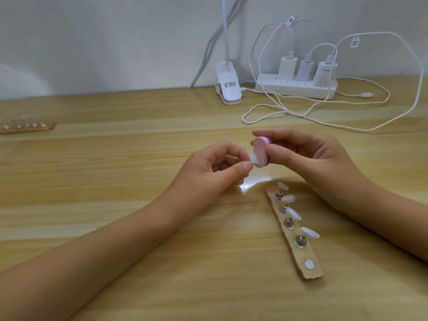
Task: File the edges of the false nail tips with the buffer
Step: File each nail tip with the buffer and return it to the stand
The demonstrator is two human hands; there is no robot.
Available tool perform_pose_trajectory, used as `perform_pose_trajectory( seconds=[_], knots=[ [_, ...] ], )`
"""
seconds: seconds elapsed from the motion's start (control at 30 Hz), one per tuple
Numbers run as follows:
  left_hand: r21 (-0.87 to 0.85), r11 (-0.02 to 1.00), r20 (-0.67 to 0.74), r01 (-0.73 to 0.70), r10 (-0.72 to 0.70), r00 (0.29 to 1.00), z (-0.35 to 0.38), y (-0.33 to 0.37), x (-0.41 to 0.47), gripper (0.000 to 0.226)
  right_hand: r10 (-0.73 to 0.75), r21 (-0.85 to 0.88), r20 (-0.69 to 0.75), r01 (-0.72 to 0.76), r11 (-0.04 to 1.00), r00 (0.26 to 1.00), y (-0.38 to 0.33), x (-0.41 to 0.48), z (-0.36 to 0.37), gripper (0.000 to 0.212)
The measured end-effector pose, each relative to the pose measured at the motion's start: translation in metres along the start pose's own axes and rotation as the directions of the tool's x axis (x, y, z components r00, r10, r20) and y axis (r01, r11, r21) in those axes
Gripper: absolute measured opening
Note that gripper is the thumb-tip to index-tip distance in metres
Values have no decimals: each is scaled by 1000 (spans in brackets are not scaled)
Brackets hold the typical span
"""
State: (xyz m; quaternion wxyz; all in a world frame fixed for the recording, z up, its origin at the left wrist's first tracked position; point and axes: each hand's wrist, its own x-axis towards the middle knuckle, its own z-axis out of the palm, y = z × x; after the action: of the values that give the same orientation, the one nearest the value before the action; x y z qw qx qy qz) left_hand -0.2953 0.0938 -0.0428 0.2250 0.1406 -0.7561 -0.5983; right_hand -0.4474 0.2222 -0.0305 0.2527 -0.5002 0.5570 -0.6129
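Note:
My right hand (305, 156) pinches a small pink and purple oval buffer (330, 151) between thumb and forefinger, above the middle of the table. My left hand (213, 167) pinches a clear false nail tip (92, 159) whose edge touches the buffer's pink face. Below the right hand lies a tan holder strip (310, 265) with several white nail tips (293, 214) standing on metal pegs. Its nearest peg base (309, 265) carries no tip.
A second holder strip (25, 127) with small pegs lies at the far left. A white clip lamp (228, 85), a power strip (298, 88) with three chargers and looping white cables (324, 117) sit at the back of the wooden table (115, 205).

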Motion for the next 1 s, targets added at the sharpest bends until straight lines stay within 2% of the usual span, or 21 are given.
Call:
perform_pose_trajectory(
  seconds=[0.4,0.53,0.8,0.93,1.0],
  knots=[
    [-38,999,-11,-1,0,1000,2,3,0,5,-16,5,17,16,1000,1000,2,1,-2,25],
    [-23,1000,-18,-15,15,1000,1,3,-1,6,25,-13,52,-25,1000,998,4,1,-1,27],
    [-27,1000,6,-12,12,1000,1,1,0,6,32,-30,22,-31,999,999,2,0,-3,30],
    [-7,1000,16,-27,27,1000,1,2,-1,6,56,-38,76,-54,998,995,2,1,-1,32],
    [-18,1000,11,-24,24,1000,1,2,0,6,32,-41,44,-30,999,999,3,1,-1,32]
  ],
)
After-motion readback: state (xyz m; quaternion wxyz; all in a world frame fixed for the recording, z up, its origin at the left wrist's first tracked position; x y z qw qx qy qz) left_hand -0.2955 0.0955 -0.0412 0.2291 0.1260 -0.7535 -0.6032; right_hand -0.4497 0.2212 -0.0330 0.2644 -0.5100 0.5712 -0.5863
